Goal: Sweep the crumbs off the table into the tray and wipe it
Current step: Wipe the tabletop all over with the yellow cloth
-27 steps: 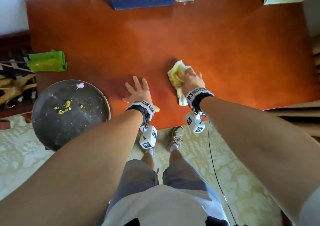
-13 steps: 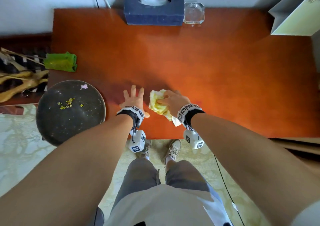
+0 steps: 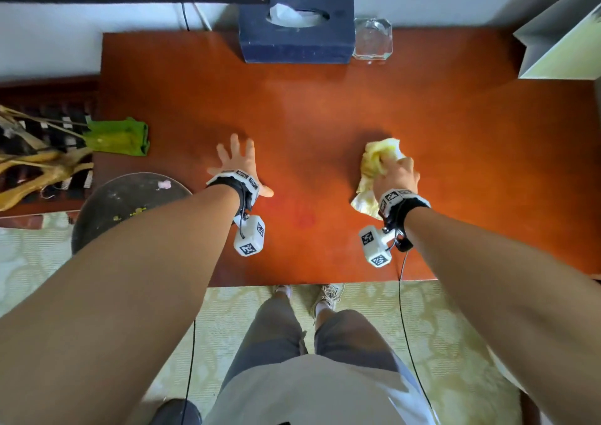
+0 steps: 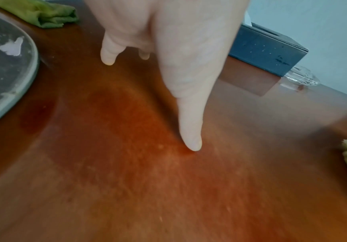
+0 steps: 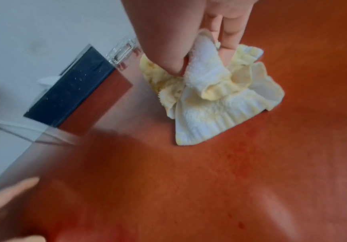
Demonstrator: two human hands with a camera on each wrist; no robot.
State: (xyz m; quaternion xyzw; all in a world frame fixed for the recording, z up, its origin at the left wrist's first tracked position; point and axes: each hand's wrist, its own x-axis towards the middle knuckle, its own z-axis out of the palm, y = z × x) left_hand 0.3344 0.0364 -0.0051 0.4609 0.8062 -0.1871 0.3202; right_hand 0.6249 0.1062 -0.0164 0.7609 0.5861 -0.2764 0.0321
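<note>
Gripping a crumpled pale-yellow cloth (image 3: 379, 161), the right hand (image 3: 395, 174) presses it against the orange-brown counter (image 3: 325, 105) right of the frame's centre; in the right wrist view the thumb and fingers (image 5: 229, 32) are curled round a bunched fold of that cloth (image 5: 216, 96) while its loose edge lies spread on the surface. The left hand (image 3: 239, 161) lies flat on the counter left of centre, fingers straight and spread, holding nothing; the left wrist view shows its thumb tip (image 4: 192, 140) touching the wood. The two hands are well apart. A round dark tray (image 3: 130, 196) sits at the lower left of the counter, partly hidden by the left forearm, with a few yellow crumbs (image 3: 135, 211) and a pale scrap (image 3: 163, 184) on it. A folded green cloth (image 3: 122, 136) lies just beyond the tray at the left edge. Along the top edge of the counter stand a dark blue tissue box (image 3: 296, 39) and, just to its right, a clear glass (image 3: 372, 39).
</note>
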